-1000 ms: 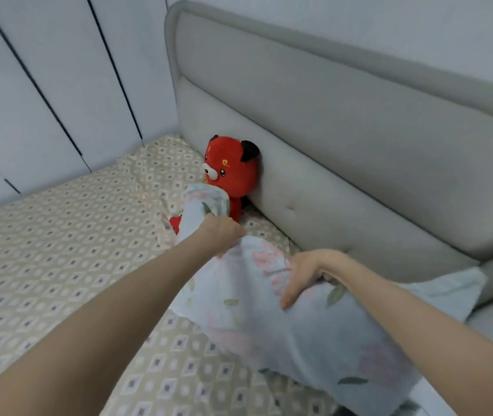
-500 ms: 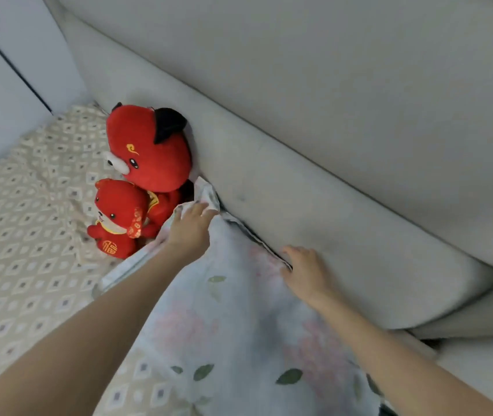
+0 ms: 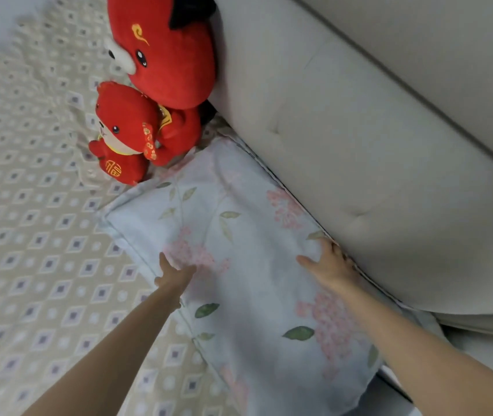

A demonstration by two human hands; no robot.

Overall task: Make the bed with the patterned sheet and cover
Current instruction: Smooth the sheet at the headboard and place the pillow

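The patterned sheet (image 3: pixel 29 235) lies spread flat at the left. The left hand (image 3: pixel 173 277), fingers spread, and the right hand (image 3: pixel 329 267), fingers apparently loose in the blur, rest on the floral pillow (image 3: pixel 248 223) against the headboard (image 3: pixel 374 151). Settling the pillow looks nearly done, and fetching the cover is likely next.

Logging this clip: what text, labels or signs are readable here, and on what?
"福", gold: belly of small red plush toy.
Gold marks on red strip by its arm: too blurred to read.
Forehead of large red plush toy: gold swirl, no text.
None on floral pillow, patterned sheet, headboard.
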